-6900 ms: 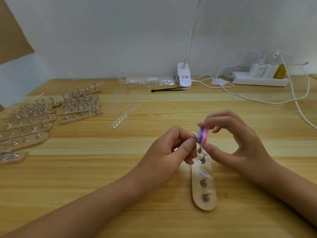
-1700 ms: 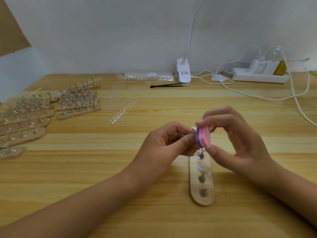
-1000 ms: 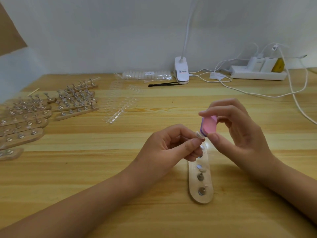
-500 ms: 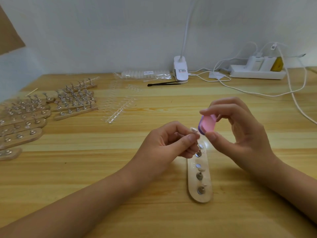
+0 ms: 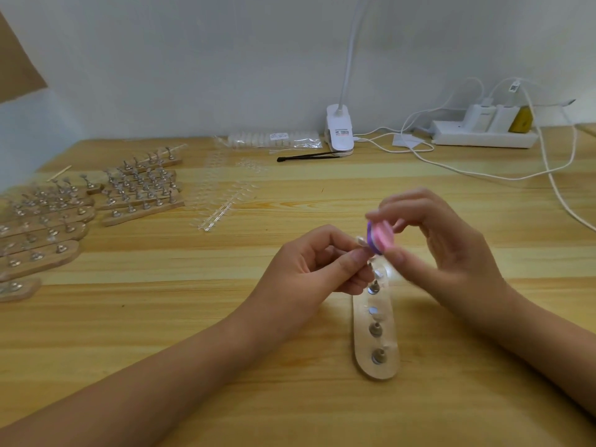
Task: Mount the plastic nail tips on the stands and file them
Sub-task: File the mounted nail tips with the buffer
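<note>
Where spare stands [image 5: 142, 201] crowd left, cables [image 5: 483, 175] trail right.

Your left hand [image 5: 316, 269] pinches a small clear tip [image 5: 360, 241] at the purple face of the pink-purple file [image 5: 378, 237] in your right hand [image 5: 442, 250]. The wooden stand [image 5: 375, 337] lies flat just below both.

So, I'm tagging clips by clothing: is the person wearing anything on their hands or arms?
Nothing shows: the left hand and right hand are bare, with no gloves, rings or watch visible, and no sleeves reach into view.
</note>
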Demonstrator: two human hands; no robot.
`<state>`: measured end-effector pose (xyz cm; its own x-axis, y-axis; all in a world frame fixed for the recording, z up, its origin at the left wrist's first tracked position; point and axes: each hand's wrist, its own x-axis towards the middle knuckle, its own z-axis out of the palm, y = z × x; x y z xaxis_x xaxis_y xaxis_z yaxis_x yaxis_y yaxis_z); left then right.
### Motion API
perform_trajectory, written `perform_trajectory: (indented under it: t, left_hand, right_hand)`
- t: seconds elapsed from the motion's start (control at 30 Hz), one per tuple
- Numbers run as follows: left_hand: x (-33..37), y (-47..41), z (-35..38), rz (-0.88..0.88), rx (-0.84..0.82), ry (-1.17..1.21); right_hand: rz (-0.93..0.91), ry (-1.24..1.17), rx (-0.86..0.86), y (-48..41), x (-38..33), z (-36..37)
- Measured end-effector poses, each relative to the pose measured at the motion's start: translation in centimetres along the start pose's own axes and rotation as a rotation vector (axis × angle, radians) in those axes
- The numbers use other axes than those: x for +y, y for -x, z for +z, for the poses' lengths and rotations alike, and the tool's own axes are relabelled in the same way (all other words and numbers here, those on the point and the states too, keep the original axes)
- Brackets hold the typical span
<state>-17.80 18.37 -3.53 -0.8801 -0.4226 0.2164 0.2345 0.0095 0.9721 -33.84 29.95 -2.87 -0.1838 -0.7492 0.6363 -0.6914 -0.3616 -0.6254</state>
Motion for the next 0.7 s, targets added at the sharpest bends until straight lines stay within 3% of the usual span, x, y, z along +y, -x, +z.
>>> perform_trajectory:
  t: [0.1, 0.23, 0.4, 0.53, 0.67, 0.7]
  left_hand:
    - [0.0, 0.0, 0.0, 0.006, -0.003, 0.003]
    - [-0.1, 0.0, 0.0, 0.002, 0.008, 0.016]
    - [-0.1, -0.1, -0.4, -0.017, 0.017, 0.030]
    - [-0.2, 0.0, -0.3, -0.022, 0.007, 0.032]
    - [0.0, 0.0, -0.4, -0.022, 0.015, 0.024]
    - [0.0, -0.1, -0.3, -0.022, 0.015, 0.027]
  right_hand:
    - [0.177, -0.076, 0.088, -0.1, 0.5, -0.5]
    - [-0.107, -0.031, -0.008, 0.3, -0.5, 0.3]
    - [0.152, -0.041, 0.108, -0.1, 0.6, -0.4]
    - [-0.083, -0.002, 0.005, 0.2, -0.1, 0.3]
    - [0.175, -0.061, 0.091, 0.0, 0.8, -0.2]
    - [0.167, -0.111, 0.102, 0.0, 0.6, -0.3]
